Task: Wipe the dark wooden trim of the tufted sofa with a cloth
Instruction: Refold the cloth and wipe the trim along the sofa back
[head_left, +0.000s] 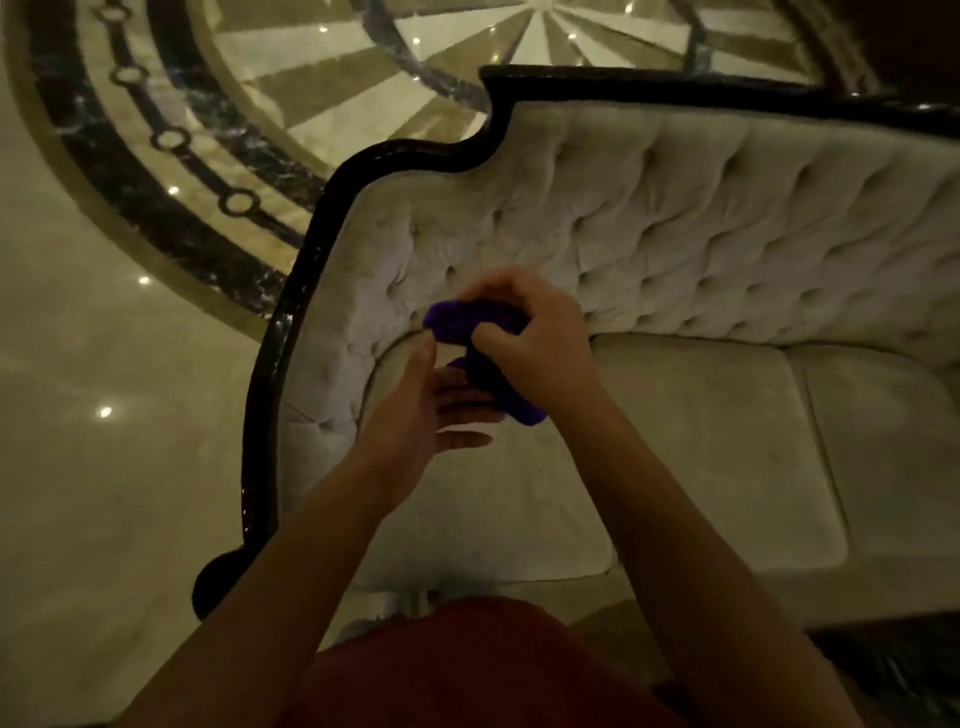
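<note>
A cream tufted sofa (675, 223) fills the right and middle of the head view. Its glossy dark wooden trim (291, 317) runs up the left arm and along the curved top of the back. A bunched purple cloth (462, 322) is held above the left seat cushion. My right hand (524, 332) is closed over the cloth from above. My left hand (436, 400) lies under it, palm up and fingers spread, touching the cloth's lower part. Both hands are over the seat, apart from the trim.
Polished marble floor (104, 415) with a dark round inlay pattern (156, 140) lies left of and behind the sofa. The trim ends in a dark scroll (218, 577) at the sofa's front left. My red garment (457, 670) shows at the bottom.
</note>
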